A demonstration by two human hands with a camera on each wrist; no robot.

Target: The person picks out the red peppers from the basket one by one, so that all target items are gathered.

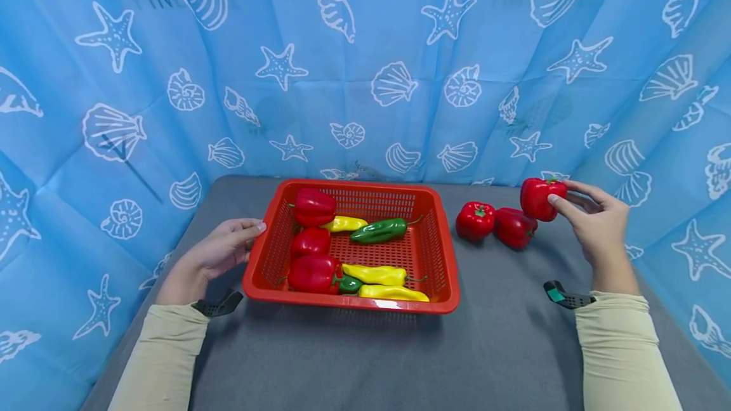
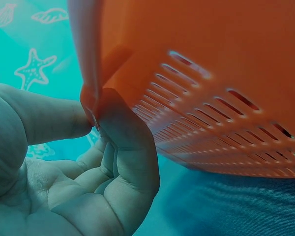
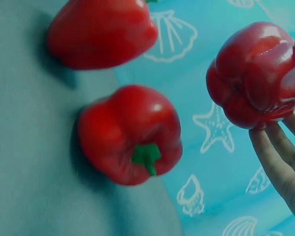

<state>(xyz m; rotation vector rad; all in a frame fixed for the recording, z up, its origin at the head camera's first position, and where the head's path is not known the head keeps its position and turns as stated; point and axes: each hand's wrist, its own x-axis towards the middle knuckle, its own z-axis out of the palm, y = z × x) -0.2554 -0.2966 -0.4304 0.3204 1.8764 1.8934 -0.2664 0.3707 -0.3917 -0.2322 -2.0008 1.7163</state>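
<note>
A blue curtain (image 1: 354, 106) printed with white shells and starfish fills the background; faint letters at its upper left read "PINE", the rest unclear, and the similar lettering at upper right is illegible. Before it spreads a gray tabletop (image 1: 342, 366). On that sits a red perforated basket (image 1: 354, 302), its left rim pinched by the left hand (image 1: 219, 251). The right hand (image 1: 599, 224) grips a red bell pepper (image 1: 537, 198), raised off the tabletop to the basket's right. Two more red peppers (image 1: 475, 221) rest nearby. Inside the basket lie three red ones (image 1: 313, 273), three yellow peppers (image 1: 394, 293) and two green peppers (image 1: 379, 231).
</note>
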